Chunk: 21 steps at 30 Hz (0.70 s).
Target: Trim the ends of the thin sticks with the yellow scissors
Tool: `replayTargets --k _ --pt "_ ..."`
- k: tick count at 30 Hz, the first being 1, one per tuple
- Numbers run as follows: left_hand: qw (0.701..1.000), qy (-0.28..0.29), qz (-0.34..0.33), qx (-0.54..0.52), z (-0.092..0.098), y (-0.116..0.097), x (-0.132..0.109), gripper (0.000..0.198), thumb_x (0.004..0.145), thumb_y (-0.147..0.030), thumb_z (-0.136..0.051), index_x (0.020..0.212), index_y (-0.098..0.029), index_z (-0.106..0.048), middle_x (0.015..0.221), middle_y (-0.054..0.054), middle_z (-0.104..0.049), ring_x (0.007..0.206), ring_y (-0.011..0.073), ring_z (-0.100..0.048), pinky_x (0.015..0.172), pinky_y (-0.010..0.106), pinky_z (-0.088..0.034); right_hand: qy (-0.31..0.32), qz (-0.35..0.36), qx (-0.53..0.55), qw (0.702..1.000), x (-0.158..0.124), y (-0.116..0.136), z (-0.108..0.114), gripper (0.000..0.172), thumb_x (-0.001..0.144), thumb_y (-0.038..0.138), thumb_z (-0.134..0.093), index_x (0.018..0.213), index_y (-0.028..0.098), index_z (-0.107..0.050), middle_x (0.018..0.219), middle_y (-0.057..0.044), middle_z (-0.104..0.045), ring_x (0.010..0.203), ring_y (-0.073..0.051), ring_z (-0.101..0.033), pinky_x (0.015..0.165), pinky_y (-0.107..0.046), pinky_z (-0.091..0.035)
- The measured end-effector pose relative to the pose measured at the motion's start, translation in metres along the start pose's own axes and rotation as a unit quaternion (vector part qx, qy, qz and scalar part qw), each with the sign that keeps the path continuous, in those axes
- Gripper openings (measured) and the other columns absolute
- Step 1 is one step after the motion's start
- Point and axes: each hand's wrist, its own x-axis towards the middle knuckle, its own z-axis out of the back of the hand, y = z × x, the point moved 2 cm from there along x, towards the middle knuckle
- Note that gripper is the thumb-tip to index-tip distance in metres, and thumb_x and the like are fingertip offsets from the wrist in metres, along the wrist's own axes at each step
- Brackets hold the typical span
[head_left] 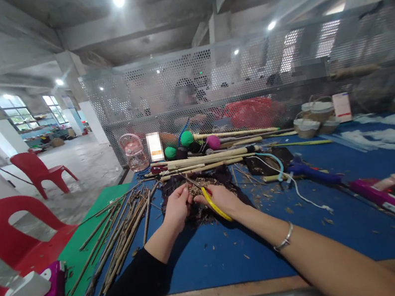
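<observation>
Over a dark cloth (168, 185) heaped with short bits of cut twig (212, 181), my two hands work close together. My right hand (225, 200) is closed around pruning shears with a yellow handle (217, 206); their dark blades point up and left toward my other fingers. My left hand (177, 206) is closed in a pinch beside the blade tips, on what looks like a thin twig, mostly hidden by the fingers. Left of the cloth lies a loose bundle of long thin sticks (122, 239).
Pale rods (207, 158), green balls (187, 138) and a pink bottle (134, 152) line the back, before a perforated metal screen (150, 90). A blue-handled tool (313, 172) and a purple device (391, 196) lie right. Red chairs (40, 169) stand left.
</observation>
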Motion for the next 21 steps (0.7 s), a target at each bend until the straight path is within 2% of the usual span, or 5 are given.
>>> replayTargets --k 7,11,18,21 --pt "0.999 -0.038 -0.002 -0.006 0.002 -0.0049 0.0003 0.019 0.073 -0.035 -0.053 0.071 -0.017 -0.047 0.048 -0.008 -0.038 0.033 0.0012 -0.021 0.034 0.016 -0.008 -0.003 -0.008 -0.041 0.999 0.0016 -0.0038 0.0065 0.056 0.069 0.072 -0.042 0.084 0.02 -0.057 0.079 -0.007 -0.065 0.072 -0.021 -0.06 0.054 -0.024 -0.031" --pt "0.997 -0.074 -0.015 -0.03 0.006 -0.0056 0.0026 0.012 0.071 -0.026 -0.053 0.072 -0.016 -0.047 0.051 -0.006 -0.044 0.036 0.0016 -0.026 0.036 0.015 -0.014 -0.003 -0.003 -0.05 0.999 0.0021 -0.0061 0.0076 0.057 0.067 0.072 -0.043 0.089 0.02 -0.055 0.082 -0.007 -0.064 0.075 -0.022 -0.06 0.056 -0.025 -0.032" --pt "0.998 0.003 -0.027 -0.057 -0.0013 -0.003 0.0006 0.025 0.068 -0.033 -0.06 0.081 -0.017 -0.046 0.059 -0.004 -0.05 0.042 0.0021 -0.034 0.039 0.013 -0.024 0.01 0.01 0.007 1.0 -0.0001 -0.0059 0.007 0.06 0.066 0.068 -0.05 0.1 0.019 -0.051 0.093 -0.008 -0.063 0.084 -0.023 -0.059 0.062 -0.025 -0.035" --pt "0.999 0.014 -0.02 -0.048 -0.0019 0.0013 0.0015 0.033 0.067 -0.035 -0.061 0.09 -0.017 -0.046 0.058 -0.005 -0.05 0.042 0.0038 -0.038 0.039 0.014 -0.026 -0.001 0.028 0.028 0.999 -0.0013 -0.0048 0.0072 0.059 0.067 0.067 -0.051 0.102 0.019 -0.05 0.094 -0.008 -0.062 0.085 -0.021 -0.058 0.064 -0.025 -0.035"
